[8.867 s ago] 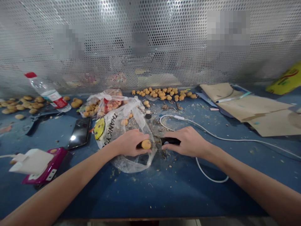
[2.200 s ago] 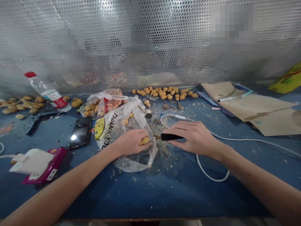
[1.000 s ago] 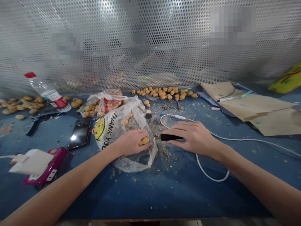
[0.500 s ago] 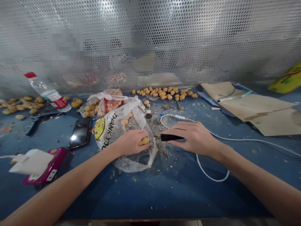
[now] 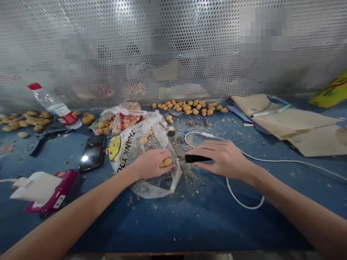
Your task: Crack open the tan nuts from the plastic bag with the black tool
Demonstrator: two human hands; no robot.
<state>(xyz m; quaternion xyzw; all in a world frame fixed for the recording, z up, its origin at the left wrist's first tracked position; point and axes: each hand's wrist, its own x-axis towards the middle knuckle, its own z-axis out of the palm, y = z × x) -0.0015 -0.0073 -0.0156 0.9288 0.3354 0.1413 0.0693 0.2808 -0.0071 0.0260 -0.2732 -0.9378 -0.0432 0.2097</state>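
My left hand [image 5: 151, 163] is closed around a small tan nut-like piece [image 5: 166, 162], just over the open side of a clear plastic bag [image 5: 158, 189] printed THANK YOU. My right hand [image 5: 225, 157] grips the black handle of a thin metal tool [image 5: 195, 158]. The tool's shaft points left, its tip at or against the piece; whether it has gone in cannot be made out. A few similar tan pieces lie in the bag behind my left hand. Debris is scattered on the blue tabletop [image 5: 189, 224] beneath the tool.
A row of tan pieces [image 5: 187, 107] lies along the perforated metal panel [image 5: 189, 47]. To the left are a plastic bottle [image 5: 62, 112], a phone [image 5: 92, 153] and a white charger [image 5: 38, 186]. A white cable [image 5: 273, 160] and brown paper [image 5: 292, 122] are at right.
Almost nothing differs. Both hands keep their place, with the tool and the piece in nearly the same position.
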